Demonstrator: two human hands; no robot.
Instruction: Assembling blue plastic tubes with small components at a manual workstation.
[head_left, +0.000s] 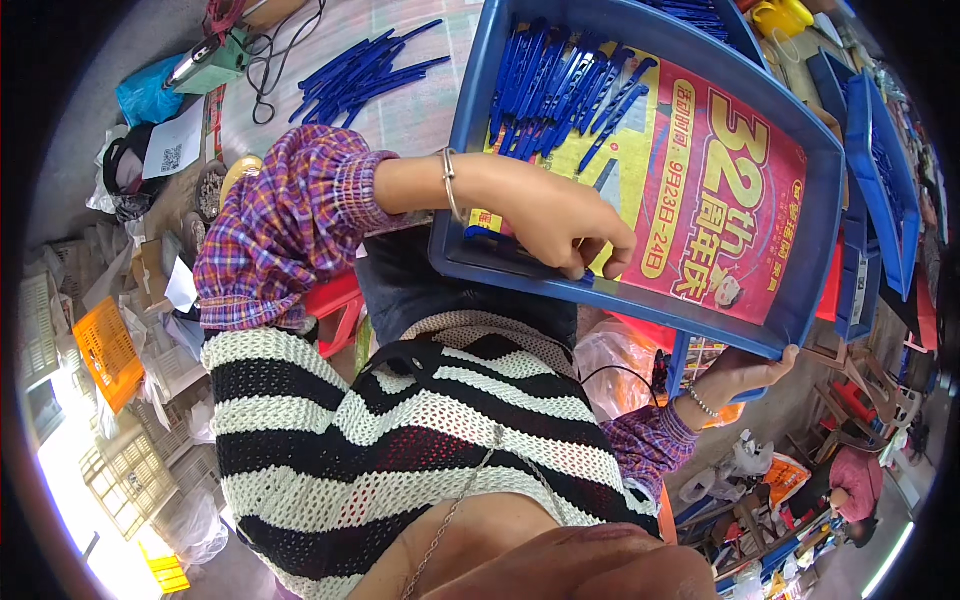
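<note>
A blue plastic tray (815, 250) tilts in front of me, its bottom lined with a red and yellow printed sheet (690, 200). Slim blue pens (555, 85) lie bunched at its far left. My left hand (565, 220) reaches over the tray's near left side with fingers curled down by the near wall. Whatever is between its fingertips is hidden. One blue pen (485, 235) lies along that wall, partly under my wrist. My right hand (740, 375) grips the tray's near right corner, thumb at the rim.
A loose pile of blue pens (360, 75) lies on the pale tabletop (265, 90) to the left, near a dark cable (265, 80). More blue trays (885, 190) stand at the right. Crates (125, 465) fill the lower left. Another person (855, 485) is at far right.
</note>
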